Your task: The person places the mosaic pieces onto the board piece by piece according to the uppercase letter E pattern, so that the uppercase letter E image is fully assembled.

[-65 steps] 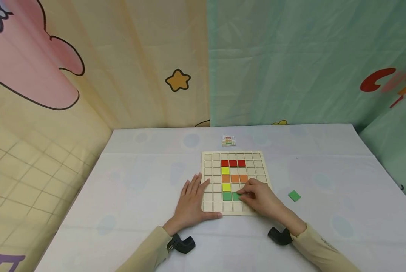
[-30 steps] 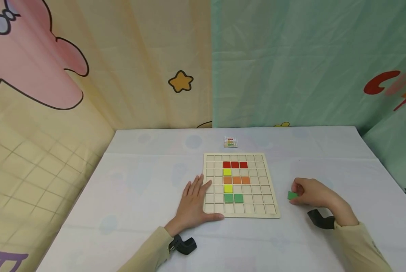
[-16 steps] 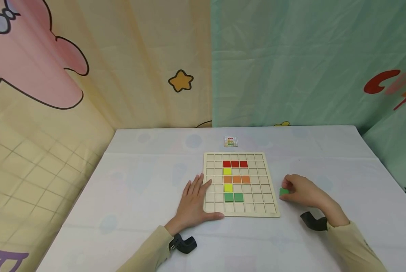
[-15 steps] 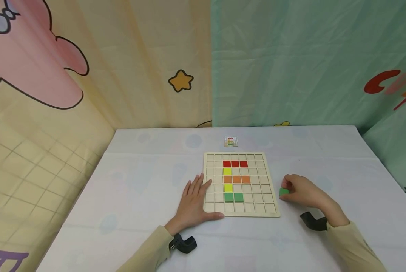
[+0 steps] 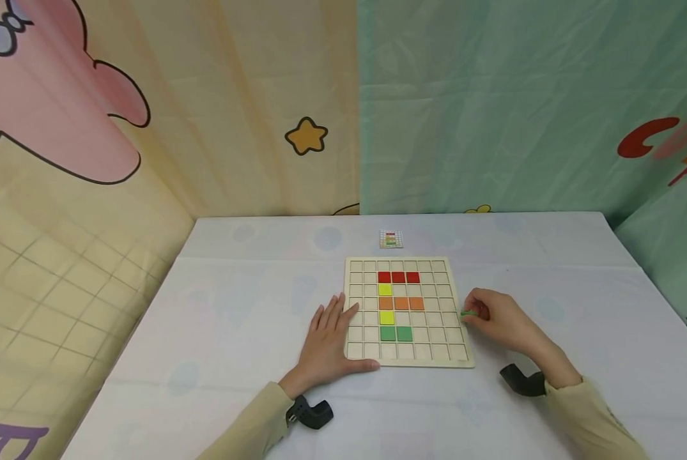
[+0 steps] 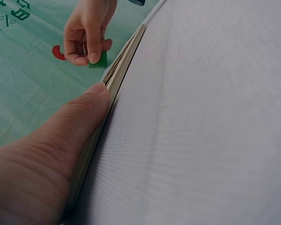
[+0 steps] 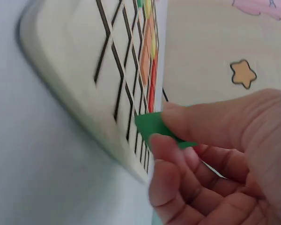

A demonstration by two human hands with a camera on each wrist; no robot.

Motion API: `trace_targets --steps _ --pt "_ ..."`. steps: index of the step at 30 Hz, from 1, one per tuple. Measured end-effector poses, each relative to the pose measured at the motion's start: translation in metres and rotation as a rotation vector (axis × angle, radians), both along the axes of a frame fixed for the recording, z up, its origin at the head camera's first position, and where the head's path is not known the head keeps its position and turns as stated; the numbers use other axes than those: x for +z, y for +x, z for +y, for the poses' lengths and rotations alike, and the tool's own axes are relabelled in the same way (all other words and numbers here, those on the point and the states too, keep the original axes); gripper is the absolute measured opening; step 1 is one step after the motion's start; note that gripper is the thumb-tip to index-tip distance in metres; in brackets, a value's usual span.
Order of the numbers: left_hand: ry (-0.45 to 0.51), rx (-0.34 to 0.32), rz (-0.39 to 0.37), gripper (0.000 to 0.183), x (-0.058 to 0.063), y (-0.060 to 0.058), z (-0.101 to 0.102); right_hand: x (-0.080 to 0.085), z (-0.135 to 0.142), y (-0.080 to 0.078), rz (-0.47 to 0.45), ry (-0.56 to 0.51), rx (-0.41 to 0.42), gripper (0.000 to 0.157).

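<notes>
Right hand (image 5: pixel 495 317): fingers curled, thumb and fingertips pinching a green tile (image 5: pixel 468 313) by its edge — the tile is lifted off the cloth and held just beside the right edge of the wooden grid board (image 5: pixel 452 300), at about the height of the board's middle rows; the right wrist view shows the same green square clamped between thumb and forefinger close over the board's rim, though whether it touches the wood cannot be told. Left hand (image 5: pixel 327 342): laid flat, fingers straight, holding nothing, fingertips resting over the board's left margin and the thumb pressed along its near edge (the left wrist view shows the thumb against the board's side). Board contents, far to near: three red tiles (image 5: pixel 398 277) in a row, one yellow tile (image 5: pixel 384 289) beneath the leftmost red, three orange tiles (image 5: pixel 401 303) in a row, a second yellow tile (image 5: pixel 386 317) below the left orange, then two green tiles (image 5: pixel 396 333) side by side. Surroundings: small pattern card (image 5: pixel 390 239) lying beyond the board's far edge — well apart from both hands; pale tablecloth (image 5: pixel 234 306) under everything; printed curtain backdrop (image 5: pixel 464 102) behind the table.
</notes>
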State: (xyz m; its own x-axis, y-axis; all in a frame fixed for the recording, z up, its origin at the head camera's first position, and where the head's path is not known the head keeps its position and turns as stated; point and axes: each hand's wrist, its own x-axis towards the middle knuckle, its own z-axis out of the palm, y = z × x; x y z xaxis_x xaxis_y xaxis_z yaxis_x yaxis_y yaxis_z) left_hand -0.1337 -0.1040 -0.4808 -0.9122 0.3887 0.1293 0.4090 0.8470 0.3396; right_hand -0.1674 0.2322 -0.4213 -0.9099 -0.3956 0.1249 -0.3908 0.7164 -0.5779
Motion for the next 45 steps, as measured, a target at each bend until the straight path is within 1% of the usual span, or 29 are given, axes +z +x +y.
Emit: trace_targets --steps 3,5,8,11,12,14,20,28,32,38,45 --pt "-0.003 0.000 0.003 0.109 0.000 0.000 0.000 -0.003 -0.013 0.003 0.023 -0.076 0.006 0.019" --pt "-0.005 0.000 0.007 0.109 -0.001 0.000 -0.001 -0.006 -0.021 0.005 0.017 -0.139 0.026 0.017" --pt "-0.009 0.002 0.005 0.110 0.000 0.001 0.000 -0.012 -0.031 0.008 -0.048 -0.216 0.095 0.014" --pt "-0.009 0.002 0.003 0.110 0.000 0.001 0.000 -0.018 -0.037 0.010 -0.121 -0.247 0.150 0.012" --pt "-0.008 0.003 0.001 0.110 0.000 0.002 0.000 -0.020 -0.039 0.011 -0.130 -0.247 0.162 0.011" --pt "-0.007 0.003 0.000 0.110 0.000 0.002 0.000 -0.023 -0.043 0.012 -0.129 -0.241 0.158 0.011" --pt "-0.022 0.007 0.009 0.110 0.001 0.004 -0.001 -0.029 -0.053 0.014 -0.078 -0.230 0.144 0.012" --pt "-0.009 0.001 0.031 0.110 0.002 0.004 -0.002 -0.029 -0.055 0.015 0.005 -0.173 0.155 0.014" --pt "-0.003 -0.002 0.032 0.109 0.001 0.004 -0.001 -0.030 -0.054 0.016 0.018 -0.155 0.150 0.015" --pt "-0.004 -0.002 0.015 0.109 0.001 0.004 -0.001 -0.032 -0.050 0.013 -0.025 -0.152 0.161 0.014" --pt "-0.016 0.004 0.008 0.110 0.001 0.003 -0.001 -0.029 -0.042 0.008 -0.124 -0.185 0.165 0.015"
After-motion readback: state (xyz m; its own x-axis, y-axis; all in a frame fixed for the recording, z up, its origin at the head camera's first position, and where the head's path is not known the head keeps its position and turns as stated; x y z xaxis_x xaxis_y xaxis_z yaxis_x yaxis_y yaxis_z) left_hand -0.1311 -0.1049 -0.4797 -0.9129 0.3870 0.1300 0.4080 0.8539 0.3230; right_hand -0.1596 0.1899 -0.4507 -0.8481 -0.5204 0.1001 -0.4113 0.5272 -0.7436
